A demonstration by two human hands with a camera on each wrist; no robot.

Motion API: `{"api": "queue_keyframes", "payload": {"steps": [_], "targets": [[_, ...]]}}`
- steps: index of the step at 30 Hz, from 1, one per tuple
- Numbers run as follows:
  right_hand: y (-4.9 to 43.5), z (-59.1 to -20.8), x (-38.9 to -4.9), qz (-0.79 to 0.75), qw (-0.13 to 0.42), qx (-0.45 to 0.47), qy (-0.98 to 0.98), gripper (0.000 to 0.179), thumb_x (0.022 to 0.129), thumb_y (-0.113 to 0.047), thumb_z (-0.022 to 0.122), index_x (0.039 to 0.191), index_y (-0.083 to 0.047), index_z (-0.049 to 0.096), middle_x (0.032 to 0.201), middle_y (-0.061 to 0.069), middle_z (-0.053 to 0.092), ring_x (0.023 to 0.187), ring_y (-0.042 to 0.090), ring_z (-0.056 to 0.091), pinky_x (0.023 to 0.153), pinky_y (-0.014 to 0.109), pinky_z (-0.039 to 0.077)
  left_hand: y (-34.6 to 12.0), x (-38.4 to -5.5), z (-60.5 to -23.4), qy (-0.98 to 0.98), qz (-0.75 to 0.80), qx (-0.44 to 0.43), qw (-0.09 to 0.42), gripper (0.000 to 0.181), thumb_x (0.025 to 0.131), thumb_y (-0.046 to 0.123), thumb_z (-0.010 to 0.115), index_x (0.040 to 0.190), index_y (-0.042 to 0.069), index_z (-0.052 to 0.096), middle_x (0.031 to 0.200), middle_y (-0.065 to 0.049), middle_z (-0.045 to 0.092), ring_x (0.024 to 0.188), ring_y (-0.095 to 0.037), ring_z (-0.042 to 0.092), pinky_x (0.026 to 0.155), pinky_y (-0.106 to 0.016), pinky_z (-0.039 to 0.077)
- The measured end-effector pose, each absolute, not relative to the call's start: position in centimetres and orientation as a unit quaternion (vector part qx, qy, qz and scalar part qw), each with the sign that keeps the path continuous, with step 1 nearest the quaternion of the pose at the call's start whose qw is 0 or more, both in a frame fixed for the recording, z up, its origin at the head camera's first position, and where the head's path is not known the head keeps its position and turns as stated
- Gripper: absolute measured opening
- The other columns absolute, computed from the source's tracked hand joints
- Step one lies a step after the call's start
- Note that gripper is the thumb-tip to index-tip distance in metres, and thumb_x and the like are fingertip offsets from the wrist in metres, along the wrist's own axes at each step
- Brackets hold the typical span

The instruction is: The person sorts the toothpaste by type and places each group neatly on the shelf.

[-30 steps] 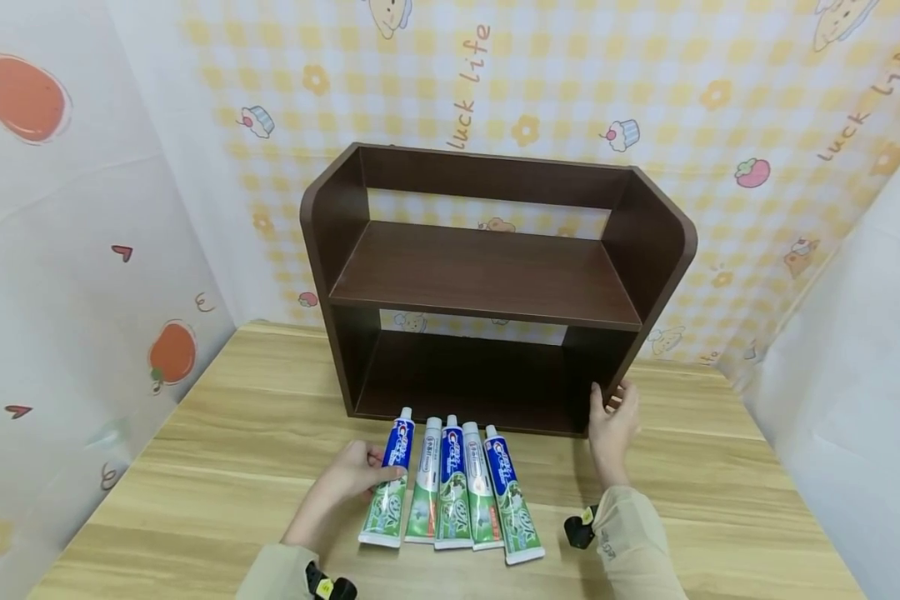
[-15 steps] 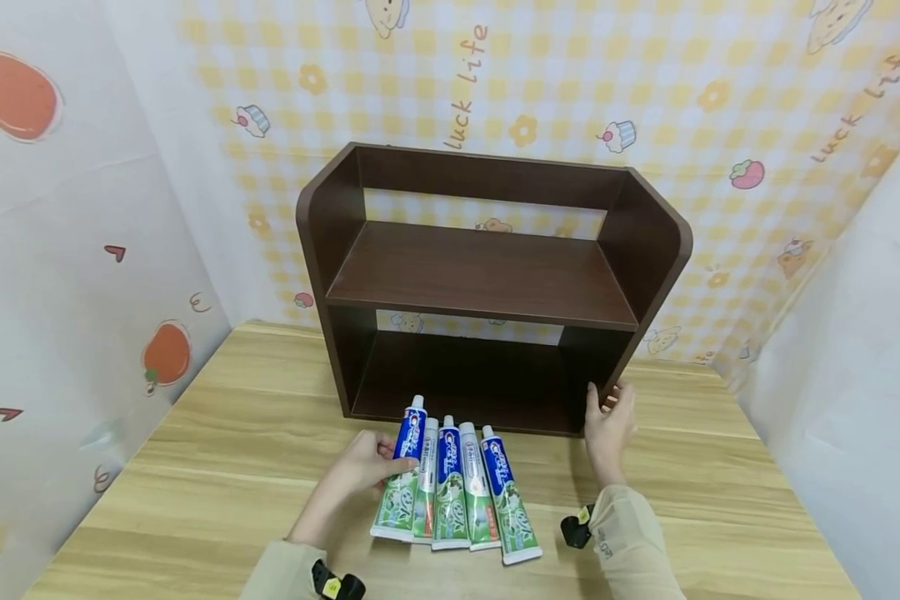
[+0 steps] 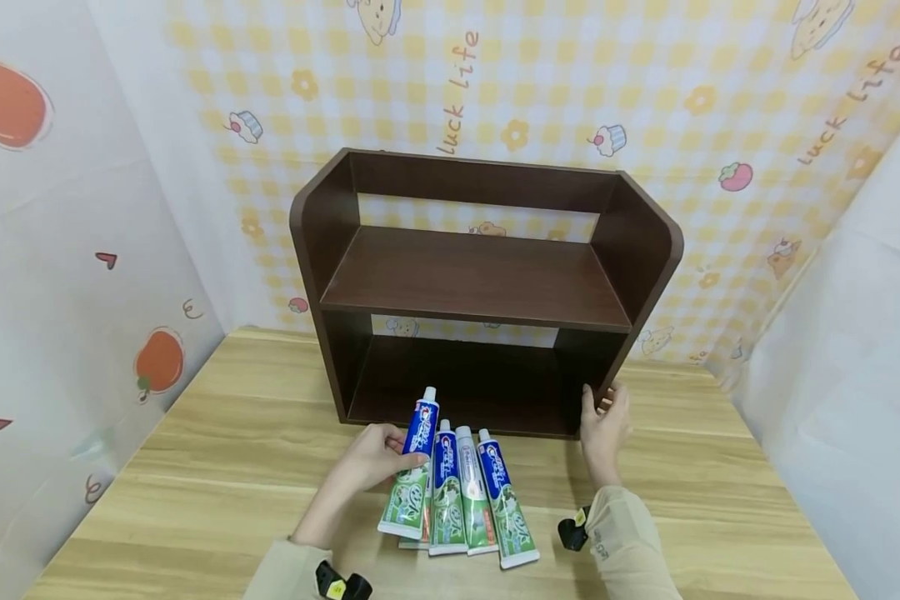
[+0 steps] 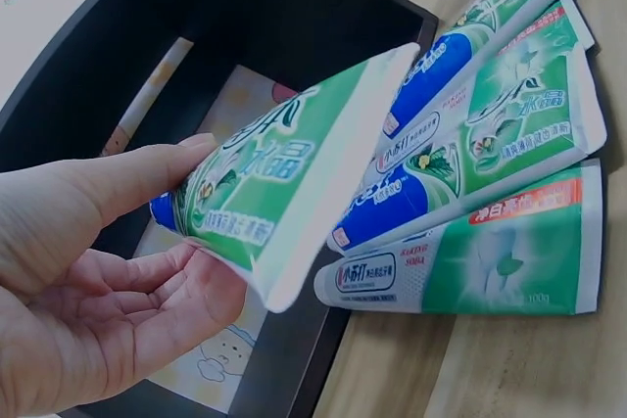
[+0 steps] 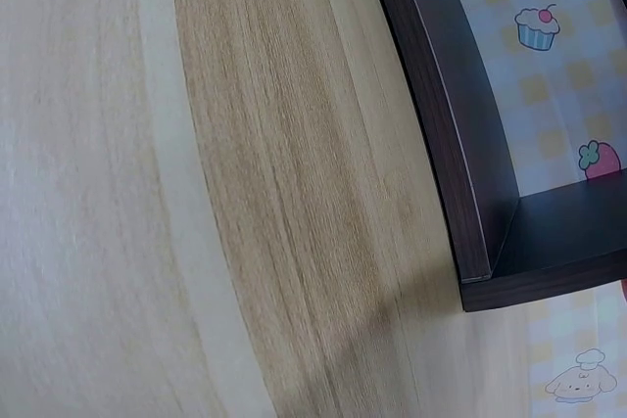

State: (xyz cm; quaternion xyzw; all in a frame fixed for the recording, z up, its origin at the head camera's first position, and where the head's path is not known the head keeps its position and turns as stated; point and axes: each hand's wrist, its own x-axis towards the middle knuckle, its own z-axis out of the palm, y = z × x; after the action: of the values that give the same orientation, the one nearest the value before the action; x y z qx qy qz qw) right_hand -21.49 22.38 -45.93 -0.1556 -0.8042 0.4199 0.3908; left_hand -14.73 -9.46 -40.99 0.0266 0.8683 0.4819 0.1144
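One blue-and-green toothpaste tube (image 3: 411, 490) — pinching it with the left grip (image 3: 371, 457), pressing the thumb across its face and curling fingers behind. Holding it raised above the bench (image 3: 217, 467), pointing its cap end toward the brown shelf (image 3: 472, 267). Hiding most of a white-and-green tube (image 4: 465, 247) with it in the head view. Having three more lying side by side just to the right: a blue-capped-end tube (image 3: 447, 496), a paler tube (image 3: 477, 496) and a slanting end tube (image 3: 510, 508). Clasping the shelf's lower right side panel with the right grip (image 3: 603, 425) — setting the thumb inside, wrapping fingers round outside.
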Motion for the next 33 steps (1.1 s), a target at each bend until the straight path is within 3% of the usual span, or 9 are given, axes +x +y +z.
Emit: {"api": "queue_keyframes", "payload": {"steps": [9, 18, 33], "targets": [[22.5, -46.1, -21.4, 0.414, 0.396, -0.154, -0.805, 0.027, 0.085, -0.017, 0.063, 0.102, 0.001, 0.052, 0.091, 0.019, 0.059, 0.079, 0.032, 0.06, 0.064, 0.024, 0.044, -9.1, -14.6, -40.1, 0.853, 0.506, 0.054, 0.116, 0.043, 0.077, 0.025, 0.073, 0.102, -0.006, 0.058, 0.079, -0.008, 0.061, 0.06, -0.012, 0.057, 0.054, -0.032, 0.055], [22.5, -46.0, -21.4, 0.422, 0.386, -0.153, -0.806, 0.027, 0.086, -0.018, 0.062, 0.102, 0.001, 0.051, 0.094, 0.02, 0.059, 0.081, 0.034, 0.06, 0.067, 0.037, 0.048, -8.0, -13.9, -37.7, 0.839, 0.526, 0.081, 0.115, 0.046, 0.076, 0.025, 0.074, 0.105, -0.006, 0.057, 0.08, -0.008, 0.061, 0.065, -0.013, 0.055, 0.055, -0.03, 0.055], [22.4, -45.9, -21.3, 0.417, 0.391, -0.141, -0.809, 0.028, 0.086, -0.016, 0.061, 0.105, 0.001, 0.051, 0.094, 0.02, 0.058, 0.08, 0.035, 0.06, 0.067, 0.041, 0.048, -5.8, -14.2, -34.9, 0.852, 0.499, 0.129, 0.092, 0.045, 0.077, 0.029, 0.073, 0.106, -0.003, 0.059, 0.083, -0.007, 0.059, 0.07, -0.014, 0.051, 0.06, -0.022, 0.047]]}}
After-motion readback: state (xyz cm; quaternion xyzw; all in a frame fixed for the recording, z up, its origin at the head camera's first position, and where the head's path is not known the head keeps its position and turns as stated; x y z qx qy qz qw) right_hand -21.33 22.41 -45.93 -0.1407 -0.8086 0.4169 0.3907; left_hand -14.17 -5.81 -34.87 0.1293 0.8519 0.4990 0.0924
